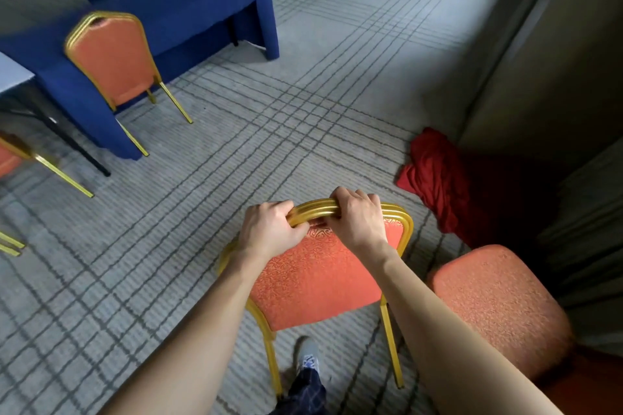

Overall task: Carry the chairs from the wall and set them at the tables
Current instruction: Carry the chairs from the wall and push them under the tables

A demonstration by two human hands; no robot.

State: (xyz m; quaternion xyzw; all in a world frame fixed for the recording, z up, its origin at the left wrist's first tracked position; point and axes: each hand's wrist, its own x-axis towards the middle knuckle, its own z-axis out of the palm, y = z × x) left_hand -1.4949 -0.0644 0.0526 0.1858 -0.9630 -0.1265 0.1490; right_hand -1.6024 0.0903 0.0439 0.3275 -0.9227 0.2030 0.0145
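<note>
I hold a chair [317,276] by the top of its back. My left hand [269,229] and my right hand [357,219] are both curled tight round the gold top bar, close side by side. The bar runs from left to right in front of me. The chair's long way runs from that bar, far from me, down to the two gold legs near my shoe [308,355]. The orange back faces me, so the seat points away from me, out over the striped carpet [303,111]. I think the legs may be off the floor, but I cannot tell for sure.

The chair is in the open, well apart from the worktop [188,0] with the blue cloth at the upper left. A second chair [114,61] stands pushed up to that worktop. Just right of my chair is another orange seat [495,307]. A red cloth [435,178] lies in a heap on the carpet near the wall.
</note>
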